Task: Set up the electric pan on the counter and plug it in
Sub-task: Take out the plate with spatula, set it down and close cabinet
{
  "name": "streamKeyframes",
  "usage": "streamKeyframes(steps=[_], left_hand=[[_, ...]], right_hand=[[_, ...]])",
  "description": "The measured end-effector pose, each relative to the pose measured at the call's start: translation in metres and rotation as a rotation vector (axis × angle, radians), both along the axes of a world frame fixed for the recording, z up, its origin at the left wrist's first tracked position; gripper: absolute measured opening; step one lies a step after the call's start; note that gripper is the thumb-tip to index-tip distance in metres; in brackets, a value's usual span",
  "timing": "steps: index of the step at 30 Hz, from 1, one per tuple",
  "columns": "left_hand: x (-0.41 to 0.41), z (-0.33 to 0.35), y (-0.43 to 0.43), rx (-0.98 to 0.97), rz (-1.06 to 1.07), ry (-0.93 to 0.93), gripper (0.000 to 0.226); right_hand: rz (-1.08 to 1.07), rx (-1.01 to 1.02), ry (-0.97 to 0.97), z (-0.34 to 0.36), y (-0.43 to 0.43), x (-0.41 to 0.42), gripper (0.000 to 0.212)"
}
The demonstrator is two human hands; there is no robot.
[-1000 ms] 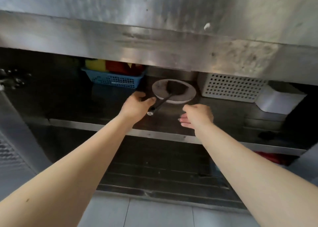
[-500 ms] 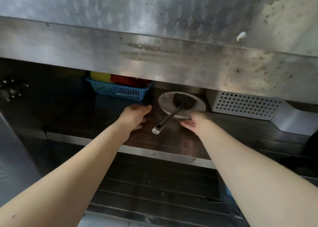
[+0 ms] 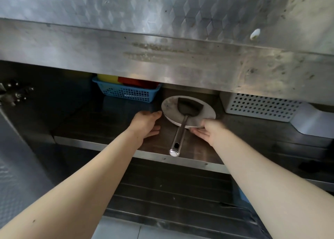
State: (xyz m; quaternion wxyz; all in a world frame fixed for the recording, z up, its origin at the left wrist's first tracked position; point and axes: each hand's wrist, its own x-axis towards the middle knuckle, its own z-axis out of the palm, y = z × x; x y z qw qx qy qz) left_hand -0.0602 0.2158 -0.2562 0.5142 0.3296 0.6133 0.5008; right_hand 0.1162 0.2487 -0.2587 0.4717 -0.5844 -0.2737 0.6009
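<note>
- Round white pan [image 3: 171, 110]: on the under-counter steel shelf [image 3: 101, 145], centre, towards the far side.
- Black spatula [image 3: 189, 107]: head lying in the pan, steel handle pointing near.
- Left hand [image 3: 144, 123]: fingers spread wide, tips at the pan's left rim.
- Right hand [image 3: 207, 131]: pinches the near-right rim, thumb above, fingers beneath.
- Blue basket [image 3: 126, 92]: far left.
- White perforated bin [image 3: 258, 107]: right.

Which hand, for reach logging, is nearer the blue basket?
Left. The left hand is in front of the blue basket, at the plate's left edge; the right hand, at its right edge.
</note>
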Motion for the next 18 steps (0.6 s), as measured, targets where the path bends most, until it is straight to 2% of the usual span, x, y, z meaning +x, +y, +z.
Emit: streamKeyframes(steps=[3, 9, 12, 18], left_hand=[[-0.004, -0.002, -0.008, -0.021, 0.017, -0.018, 0.06], [-0.023, 0.004, -0.046, -0.151, 0.043, -0.025, 0.038], [-0.038, 0.016, -0.08, -0.253, 0.093, -0.068, 0.036], [-0.06, 0.039, -0.146, -0.325, 0.246, -0.241, 0.035]], right_hand=[[0.017, -0.037, -0.021, -0.002, -0.012, -0.005, 0.035], [0.167, -0.094, -0.184, 0.013, -0.055, -0.025, 0.025], [0.234, -0.167, -0.239, 0.025, -0.082, -0.039, 0.032], [0.366, -0.267, -0.285, 0.055, -0.138, -0.068, 0.042]])
